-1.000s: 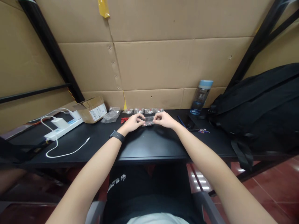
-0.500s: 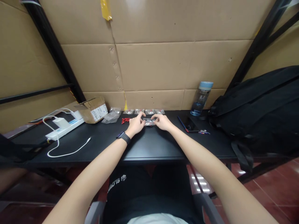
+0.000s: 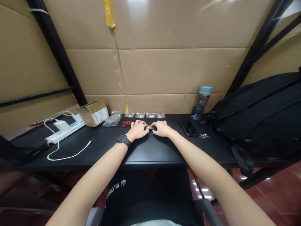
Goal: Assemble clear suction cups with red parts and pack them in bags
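A small shiny clear packet (image 3: pixel 150 127) lies low over the black table between my two hands. My left hand (image 3: pixel 138 129), with a dark watch on its wrist, is closed on the packet's left end. On the right end, my right hand (image 3: pixel 161 128) has its fingers curled round it. Both hands hide much of the packet. Small red pieces (image 3: pixel 126 123) are heaped just left of my left hand. Behind the hands, several clear packets (image 3: pixel 140 115) form a row along the cardboard wall.
Left on the black table (image 3: pixel 98 147) are an open cardboard box (image 3: pixel 94 113), crumpled clear plastic (image 3: pixel 113 118) and a white power strip (image 3: pixel 66 131) with cables. To the right are a bottle (image 3: pixel 201 103), a phone (image 3: pixel 190 127), a keychain (image 3: pixel 204 136) and a black backpack (image 3: pixel 261 116).
Both hands have moved slightly nearer to me and lower, and their fingers now cover more of the packet. The view has tilted up a little.
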Demonstrator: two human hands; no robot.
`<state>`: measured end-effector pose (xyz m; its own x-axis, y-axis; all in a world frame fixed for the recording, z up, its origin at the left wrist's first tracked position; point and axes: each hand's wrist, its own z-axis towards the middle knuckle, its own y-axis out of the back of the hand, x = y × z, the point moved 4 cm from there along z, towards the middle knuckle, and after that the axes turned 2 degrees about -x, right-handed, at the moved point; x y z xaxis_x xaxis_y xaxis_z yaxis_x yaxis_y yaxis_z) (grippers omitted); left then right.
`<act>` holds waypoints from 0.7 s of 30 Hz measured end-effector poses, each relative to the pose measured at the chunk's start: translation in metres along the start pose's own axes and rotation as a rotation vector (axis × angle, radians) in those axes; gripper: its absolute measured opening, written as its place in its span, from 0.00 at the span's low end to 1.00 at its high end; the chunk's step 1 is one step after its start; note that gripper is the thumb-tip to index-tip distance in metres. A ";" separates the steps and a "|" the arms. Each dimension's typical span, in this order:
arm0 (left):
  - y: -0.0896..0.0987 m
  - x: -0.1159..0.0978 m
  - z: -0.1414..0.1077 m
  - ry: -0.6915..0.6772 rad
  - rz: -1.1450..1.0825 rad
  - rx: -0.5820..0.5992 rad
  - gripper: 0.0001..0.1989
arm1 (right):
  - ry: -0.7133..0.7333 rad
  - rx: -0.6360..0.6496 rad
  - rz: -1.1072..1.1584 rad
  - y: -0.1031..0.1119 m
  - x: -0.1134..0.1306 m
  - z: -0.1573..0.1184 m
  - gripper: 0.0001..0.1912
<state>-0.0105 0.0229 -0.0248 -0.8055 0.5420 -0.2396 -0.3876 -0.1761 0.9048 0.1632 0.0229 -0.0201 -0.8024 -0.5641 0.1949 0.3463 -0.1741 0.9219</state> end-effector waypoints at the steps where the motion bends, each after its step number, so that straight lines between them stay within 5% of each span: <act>1: 0.000 0.000 0.000 -0.006 0.003 0.000 0.14 | -0.009 -0.008 0.008 0.001 0.001 0.000 0.14; 8: 0.006 0.001 0.000 0.045 -0.020 -0.125 0.12 | -0.105 -0.086 0.099 0.014 0.001 0.000 0.11; 16: 0.023 -0.005 0.000 0.137 -0.259 -0.186 0.10 | -0.163 -0.176 0.599 0.012 -0.015 0.002 0.19; 21: 0.021 0.001 0.002 0.161 -0.360 -0.183 0.08 | -0.273 -0.212 0.775 0.010 -0.026 0.006 0.12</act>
<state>-0.0190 0.0209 -0.0051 -0.6583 0.4632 -0.5933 -0.7181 -0.1502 0.6795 0.1850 0.0406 -0.0138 -0.3807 -0.3766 0.8446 0.9085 0.0178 0.4174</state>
